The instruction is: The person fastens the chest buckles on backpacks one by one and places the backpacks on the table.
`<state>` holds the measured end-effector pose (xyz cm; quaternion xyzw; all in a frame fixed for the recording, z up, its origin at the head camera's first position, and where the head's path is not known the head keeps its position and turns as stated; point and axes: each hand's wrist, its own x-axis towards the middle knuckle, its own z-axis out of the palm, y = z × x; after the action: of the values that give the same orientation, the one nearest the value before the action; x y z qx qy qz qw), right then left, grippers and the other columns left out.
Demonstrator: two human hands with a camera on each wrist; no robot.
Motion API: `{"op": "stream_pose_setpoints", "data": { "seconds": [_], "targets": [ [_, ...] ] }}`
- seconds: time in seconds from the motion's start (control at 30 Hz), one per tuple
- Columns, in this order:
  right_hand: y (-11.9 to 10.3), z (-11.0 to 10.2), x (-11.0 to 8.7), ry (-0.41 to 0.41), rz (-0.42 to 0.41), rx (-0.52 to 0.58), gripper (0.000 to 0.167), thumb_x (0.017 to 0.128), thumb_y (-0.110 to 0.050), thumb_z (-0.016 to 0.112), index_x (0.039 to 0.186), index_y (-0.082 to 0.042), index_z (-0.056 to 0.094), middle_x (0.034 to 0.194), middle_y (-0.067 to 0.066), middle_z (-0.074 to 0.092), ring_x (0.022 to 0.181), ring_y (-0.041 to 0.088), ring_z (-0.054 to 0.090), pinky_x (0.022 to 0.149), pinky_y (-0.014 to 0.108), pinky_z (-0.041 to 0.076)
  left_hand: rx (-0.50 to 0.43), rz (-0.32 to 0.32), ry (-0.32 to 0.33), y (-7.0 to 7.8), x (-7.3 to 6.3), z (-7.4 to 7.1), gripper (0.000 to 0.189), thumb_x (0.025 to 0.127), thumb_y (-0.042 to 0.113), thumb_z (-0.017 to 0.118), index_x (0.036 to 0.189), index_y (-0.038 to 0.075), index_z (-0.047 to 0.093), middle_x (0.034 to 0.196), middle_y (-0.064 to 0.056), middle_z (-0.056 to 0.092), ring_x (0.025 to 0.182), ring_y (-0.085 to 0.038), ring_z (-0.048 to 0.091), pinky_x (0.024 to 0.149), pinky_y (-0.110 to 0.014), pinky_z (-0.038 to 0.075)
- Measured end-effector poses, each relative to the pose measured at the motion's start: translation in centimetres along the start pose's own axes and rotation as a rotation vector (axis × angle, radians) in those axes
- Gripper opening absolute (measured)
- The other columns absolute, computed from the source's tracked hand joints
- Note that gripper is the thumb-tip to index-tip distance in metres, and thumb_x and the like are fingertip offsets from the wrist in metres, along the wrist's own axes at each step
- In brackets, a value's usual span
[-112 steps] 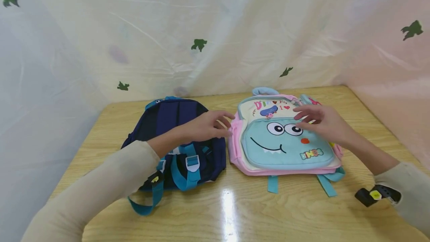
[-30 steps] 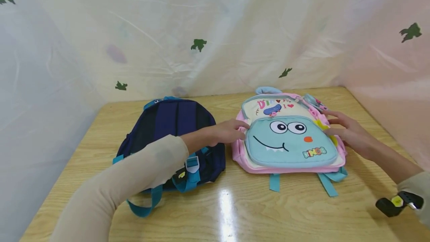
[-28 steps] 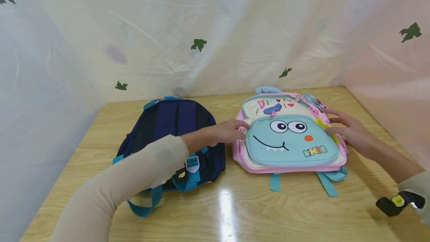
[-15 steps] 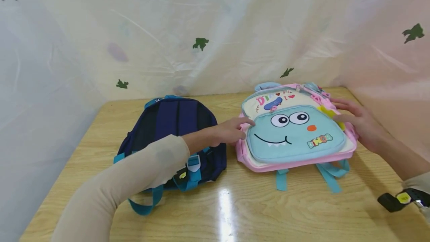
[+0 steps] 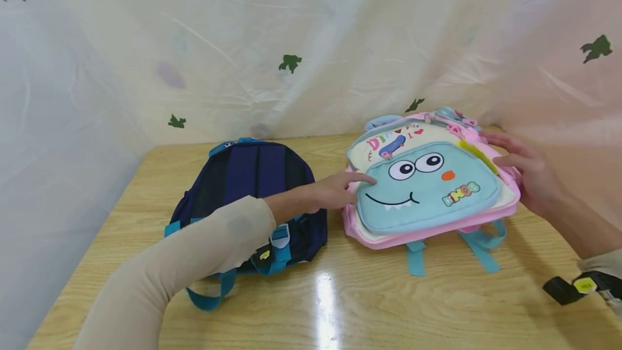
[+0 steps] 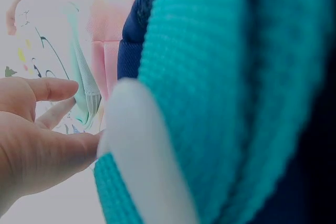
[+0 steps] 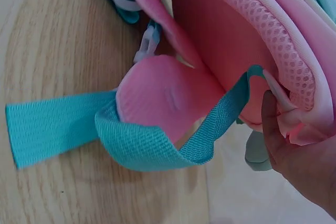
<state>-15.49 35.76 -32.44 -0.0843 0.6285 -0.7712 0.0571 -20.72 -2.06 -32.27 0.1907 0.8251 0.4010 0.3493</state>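
A pink and light-blue child's backpack [image 5: 427, 201] with a cartoon face lies front up on the right of the table, its right side raised and tilted. My right hand [image 5: 536, 177] grips that raised side; in the right wrist view, the thumb is under the pink padded edge. My left hand [image 5: 332, 190] is at the opposite side, its index finger stretched over the front pocket. Seen from the left wrist, the fingers [image 6: 52, 88] of this hand are fairly straight beside the bag. A turquoise strap [image 7: 142, 150] hangs below the lifted side.
A dark blue backpack [image 5: 243, 172] lies under my left forearm, blue straps and a buckle [image 5: 279, 235] facing up. Both bags rest on a wooden table [image 5: 379, 307]. Behind it hangs a pale curtain [image 5: 233, 69] with leaf prints.
Both hands came down onto the pink and light-blue backpack. My right hand then raised its right side, tilting the bag, while the left index finger slid farther onto the front pocket.
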Motion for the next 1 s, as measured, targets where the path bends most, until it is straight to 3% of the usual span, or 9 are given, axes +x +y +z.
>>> {"op": "stream_pose_setpoints", "data": {
  "seconds": [0.17,0.37,0.53,0.63,0.73,0.83,1.0],
  "targets": [
    [-1.1,0.6,0.0,0.034,-0.030,0.035,0.051,0.107,0.002,0.035,0.139,-0.023,0.067,0.137,-0.014,0.059,0.095,0.015,0.074,0.072,0.027,0.061,-0.004,0.012,-0.030,0.2,-0.1,-0.1,0.058,0.101,0.001,0.054,0.153,0.026,0.053,0.143,-0.012,0.038,0.068,-0.018,0.045,0.065,-0.024,0.040],
    [-2.5,2.2,0.1,0.126,-0.125,0.092,0.042,0.106,0.002,0.047,0.135,-0.015,0.070,0.130,-0.007,0.071,0.094,0.016,0.076,0.071,0.028,0.061,-0.020,0.007,-0.073,0.5,0.0,-0.3,0.059,0.102,0.003,0.055,0.154,0.028,0.051,0.131,-0.012,0.042,0.092,-0.028,0.052,0.080,-0.034,0.048],
    [-4.1,3.7,0.2,0.204,-0.156,0.064,0.041,0.104,0.000,0.051,0.138,-0.015,0.068,0.132,-0.005,0.069,0.098,0.015,0.075,0.071,0.027,0.061,-0.013,0.040,-0.097,0.9,0.0,-0.1,0.060,0.101,0.004,0.057,0.155,0.028,0.050,0.124,-0.013,0.045,0.082,-0.024,0.049,0.078,-0.034,0.046],
    [-5.1,4.6,0.3,0.217,-0.174,0.063,0.042,0.104,0.001,0.053,0.140,-0.015,0.065,0.135,-0.004,0.066,0.103,0.014,0.073,0.072,0.027,0.061,0.002,0.067,-0.097,1.2,0.1,-0.1,0.060,0.101,0.008,0.060,0.156,0.028,0.049,0.130,-0.012,0.044,0.086,-0.025,0.049,0.081,-0.037,0.047],
    [-5.8,5.6,0.6,0.224,-0.231,0.078,0.043,0.102,0.005,0.053,0.140,-0.011,0.065,0.135,-0.001,0.066,0.108,0.014,0.070,0.075,0.026,0.060,0.034,0.096,-0.088,1.5,0.1,-0.1,0.061,0.101,0.012,0.062,0.157,0.029,0.047,0.147,-0.009,0.041,0.112,-0.026,0.050,0.097,-0.041,0.049],
    [-6.6,6.4,0.8,0.237,-0.279,0.091,0.042,0.100,0.009,0.054,0.137,-0.008,0.066,0.134,0.002,0.068,0.113,0.014,0.068,0.078,0.025,0.059,0.056,0.145,-0.089,1.8,0.0,0.1,0.064,0.100,0.010,0.063,0.159,0.027,0.045,0.162,-0.006,0.033,0.136,-0.027,0.038,0.109,-0.044,0.046],
    [-7.7,7.3,0.8,0.241,-0.314,0.047,0.044,0.098,0.011,0.057,0.137,-0.007,0.065,0.134,0.003,0.068,0.113,0.015,0.067,0.075,0.024,0.060,0.056,0.251,-0.150,2.4,-0.6,0.6,0.068,0.100,0.005,0.063,0.161,0.023,0.040,0.164,-0.005,0.033,0.139,-0.031,0.044,0.102,-0.034,0.052]
  ]
}}
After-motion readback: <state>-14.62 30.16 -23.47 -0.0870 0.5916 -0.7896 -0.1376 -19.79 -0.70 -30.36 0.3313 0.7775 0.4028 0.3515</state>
